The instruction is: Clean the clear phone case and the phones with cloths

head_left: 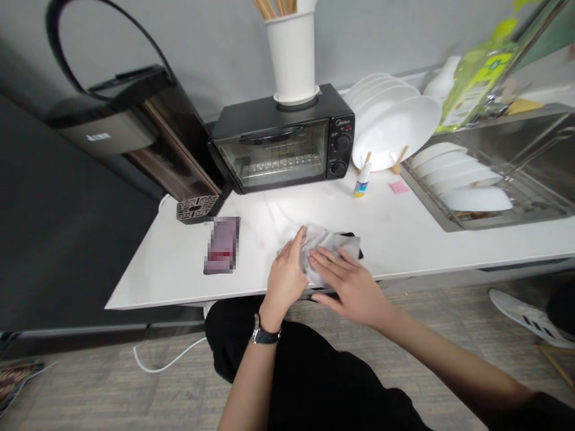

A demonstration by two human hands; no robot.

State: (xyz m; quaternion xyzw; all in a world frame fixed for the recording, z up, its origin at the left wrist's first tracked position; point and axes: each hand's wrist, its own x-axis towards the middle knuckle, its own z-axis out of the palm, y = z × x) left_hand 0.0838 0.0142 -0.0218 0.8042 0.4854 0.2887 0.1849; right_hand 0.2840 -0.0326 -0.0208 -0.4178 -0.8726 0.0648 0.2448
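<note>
A grey cloth lies crumpled near the front edge of the white counter, over a black flat object whose dark corners poke out at its right. My left hand, with a watch on the wrist, rests at the cloth's left side; its fingers are pressed together at the cloth's edge. Flat on top of the cloth is my right hand, fingers spread and thumb reaching toward the counter's edge. Most of the black object is hidden under the cloth.
A pixelated phone-like object lies left. Behind stand a black dispenser, a toaster oven bearing a white cup, a small bottle, a pink note and white plates. A sink holds bowls.
</note>
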